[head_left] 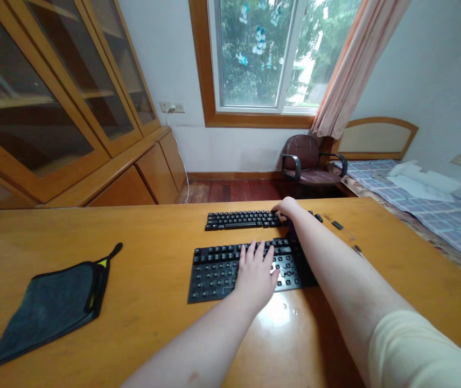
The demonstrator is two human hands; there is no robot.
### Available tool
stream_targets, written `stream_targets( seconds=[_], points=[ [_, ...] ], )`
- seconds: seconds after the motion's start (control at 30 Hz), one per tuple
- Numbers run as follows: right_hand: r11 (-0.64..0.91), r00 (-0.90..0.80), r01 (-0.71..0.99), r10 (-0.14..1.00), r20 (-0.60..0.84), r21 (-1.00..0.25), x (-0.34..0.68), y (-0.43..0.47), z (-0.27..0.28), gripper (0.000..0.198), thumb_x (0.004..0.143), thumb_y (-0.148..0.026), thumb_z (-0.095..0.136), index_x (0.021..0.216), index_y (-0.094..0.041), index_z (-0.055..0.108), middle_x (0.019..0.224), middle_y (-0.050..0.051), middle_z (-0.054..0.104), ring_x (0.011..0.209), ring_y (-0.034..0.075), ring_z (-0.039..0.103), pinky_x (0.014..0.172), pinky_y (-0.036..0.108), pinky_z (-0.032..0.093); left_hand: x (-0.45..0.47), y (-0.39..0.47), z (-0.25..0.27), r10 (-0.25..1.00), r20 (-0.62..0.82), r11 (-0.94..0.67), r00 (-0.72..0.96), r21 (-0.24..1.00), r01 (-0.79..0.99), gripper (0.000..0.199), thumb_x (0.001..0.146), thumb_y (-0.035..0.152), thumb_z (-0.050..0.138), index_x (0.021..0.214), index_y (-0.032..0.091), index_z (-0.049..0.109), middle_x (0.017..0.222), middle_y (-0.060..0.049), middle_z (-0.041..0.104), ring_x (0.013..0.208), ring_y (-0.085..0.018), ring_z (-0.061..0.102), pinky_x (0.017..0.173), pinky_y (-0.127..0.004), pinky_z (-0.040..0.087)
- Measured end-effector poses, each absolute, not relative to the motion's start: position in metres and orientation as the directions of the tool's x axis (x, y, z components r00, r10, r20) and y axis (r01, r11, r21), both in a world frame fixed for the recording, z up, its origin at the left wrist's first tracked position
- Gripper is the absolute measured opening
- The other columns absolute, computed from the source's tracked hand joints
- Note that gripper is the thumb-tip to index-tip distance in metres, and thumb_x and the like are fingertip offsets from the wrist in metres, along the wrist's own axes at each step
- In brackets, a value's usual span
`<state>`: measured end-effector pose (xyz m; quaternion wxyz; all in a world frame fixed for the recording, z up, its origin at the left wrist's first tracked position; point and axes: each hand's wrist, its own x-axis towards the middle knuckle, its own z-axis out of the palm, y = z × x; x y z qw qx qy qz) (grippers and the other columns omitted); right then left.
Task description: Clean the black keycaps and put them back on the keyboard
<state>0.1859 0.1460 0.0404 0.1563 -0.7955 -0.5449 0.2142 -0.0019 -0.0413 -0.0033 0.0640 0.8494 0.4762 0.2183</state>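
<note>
A black keyboard [210,280] lies on the wooden table in front of me. Its upper rows carry keycaps, while the lower part shows bare key posts. My left hand [255,269] rests on this keyboard, fingers spread. Beyond it, loose black keycaps [238,220] are laid out in keyboard-like rows. At the right end of those rows, my right hand [285,209] is bent down with its fingertips pinched on a black keycap [274,211]. My right forearm covers the keyboard's right end and some of the laid-out keys.
A folded dark grey cloth [58,293] with a black loop lies at the table's left. Small tools [337,225] with thin wire ends lie to the right. Past the table stand a glass-door cabinet [109,156], a maroon chair [303,156] and a bed [424,188].
</note>
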Motion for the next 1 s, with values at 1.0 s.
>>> stream_targets(
  seconds=[1.0],
  points=[
    [-0.006, 0.264, -0.102, 0.964, -0.033, -0.995, 0.151, -0.037, 0.010, 0.016, 0.070, -0.033, 0.058, 0.079, -0.020, 0.055, 0.059, -0.004, 0.052, 0.053, 0.011, 0.046, 0.051, 0.022, 0.035, -0.004, -0.025, 0.002, 0.922, 0.333, -0.369, 0.199, 0.910, 0.190, 0.017, 0.076, 0.020, 0.061, 0.092, 0.018, 0.064, 0.091, -0.005, 0.065, 0.080, -0.015, 0.063, 0.074, -0.029, 0.055]
  ],
)
